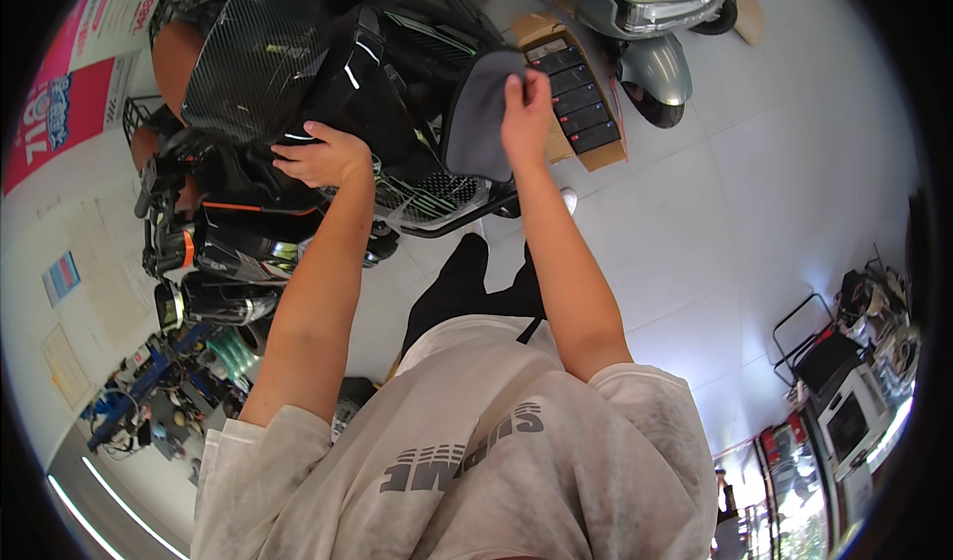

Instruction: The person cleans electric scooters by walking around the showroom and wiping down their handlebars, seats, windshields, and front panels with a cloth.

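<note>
Between the fingers and thumb of my right hand (pixel 527 113) is the edge of a grey, dark-rimmed mat or panel (pixel 484 121), raised over the footboard area of a black electric scooter (pixel 387 106). My left hand (pixel 327 156) rests against the scooter's black body, its fingers spread, just below the carbon-patterned seat (pixel 257 65). What its fingertips touch is hard to tell. Green-lined trim (pixel 432 199) shows beneath the grey piece.
An open cardboard box (pixel 604 156) of black batteries stands right of the scooter. Beyond it is a grey-green scooter (pixel 659 61). More scooters (pixel 238 247) line the left wall. Cluttered equipment (pixel 841 403) stands at the lower right.
</note>
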Motion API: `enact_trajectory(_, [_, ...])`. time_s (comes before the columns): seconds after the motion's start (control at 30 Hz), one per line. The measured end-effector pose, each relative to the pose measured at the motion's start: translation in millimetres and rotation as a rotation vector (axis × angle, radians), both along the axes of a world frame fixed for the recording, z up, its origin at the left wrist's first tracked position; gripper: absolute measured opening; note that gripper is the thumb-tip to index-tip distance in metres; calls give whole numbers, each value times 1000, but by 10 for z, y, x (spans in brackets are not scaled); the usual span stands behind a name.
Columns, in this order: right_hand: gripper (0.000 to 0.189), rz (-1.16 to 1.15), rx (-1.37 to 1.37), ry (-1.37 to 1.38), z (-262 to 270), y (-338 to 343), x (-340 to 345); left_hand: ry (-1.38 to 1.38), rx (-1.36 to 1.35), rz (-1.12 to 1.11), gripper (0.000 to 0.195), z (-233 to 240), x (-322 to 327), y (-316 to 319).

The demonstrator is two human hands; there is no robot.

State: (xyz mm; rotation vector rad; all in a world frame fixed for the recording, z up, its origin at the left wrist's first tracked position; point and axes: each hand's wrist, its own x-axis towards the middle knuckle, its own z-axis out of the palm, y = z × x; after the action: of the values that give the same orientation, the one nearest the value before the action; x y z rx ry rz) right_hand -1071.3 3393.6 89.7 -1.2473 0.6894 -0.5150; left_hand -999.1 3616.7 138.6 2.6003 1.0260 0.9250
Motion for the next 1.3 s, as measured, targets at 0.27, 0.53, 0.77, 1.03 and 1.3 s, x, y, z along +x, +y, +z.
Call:
enact_trajectory(0.27, [26, 181, -43, -278, 566, -244, 869, 4, -58, -72, 80, 119, -47, -79])
enact_trajectory(0.53, [26, 438, -307, -323, 875, -60, 1404, -9, -71, -89, 80, 139, -85, -96])
enact_trajectory(0.77, [22, 484, -74, -297, 761, -217, 1390, -14, -43, -109, 80, 174, -78, -99])
enact_trajectory(1.03, [24, 460, -657, -297, 615, -161, 1507, -41, -75, -132, 84, 154, -89, -77])
enact_trajectory(1.3, [36, 648, -736, -121, 360, -84, 1558, -45, -64, -138, 83, 146, -88, -78])
